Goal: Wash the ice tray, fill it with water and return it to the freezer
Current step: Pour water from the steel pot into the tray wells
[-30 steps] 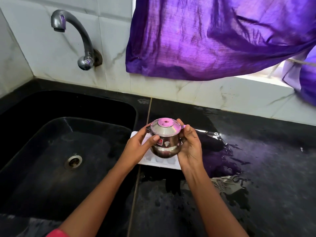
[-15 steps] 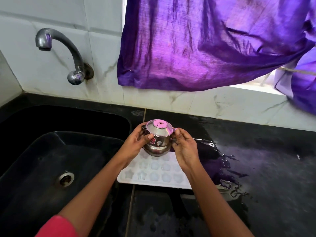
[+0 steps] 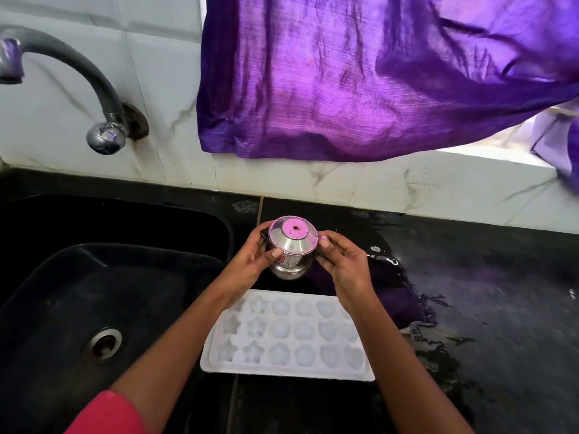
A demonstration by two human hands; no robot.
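Pot (image 3: pixel 292 252): small, steel, round-bellied, polished; domed lid with flat pink-tinted top and a small centre hole. Red label partly visible on left flank. Held between both hands above black counter (image 3: pixel 470 292), just beyond far edge of tray (image 3: pixel 289 338).

Left hand (image 3: pixel 250 266): fingers curled round left side of pot, thumb pressed on the belly near the label. Right hand (image 3: pixel 341 261): closed on right side of pot, thumb tip at lid rim, fingers wrapped behind.

Tray: white plastic, rectangular, flat on counter beside sink (image 3: pixel 94 292), near edge overhanging a seam in the stone. Three rows of moulded cells: stars at left, rounded flower-like shapes mid, heart-like shapes at right. Cell contents pale and glossy; water or ice, cannot tell. Right forearm crosses tray's right end.

Sink: black, matte, deep, rounded corners; round metal drain (image 3: pixel 103 343) at bottom. Tap (image 3: pixel 78 89): grey metal, curved spout, ball-shaped knob, mounted on white marbled tile wall (image 3: pixel 94 42).

Counter right of tray: wet, puddled, streaked reflections. Curtain (image 3: pixel 360 76): purple, sheeny, creased, hanging over the wall. Sleeve (image 3: pixel 106 415): pink-red, on left arm.
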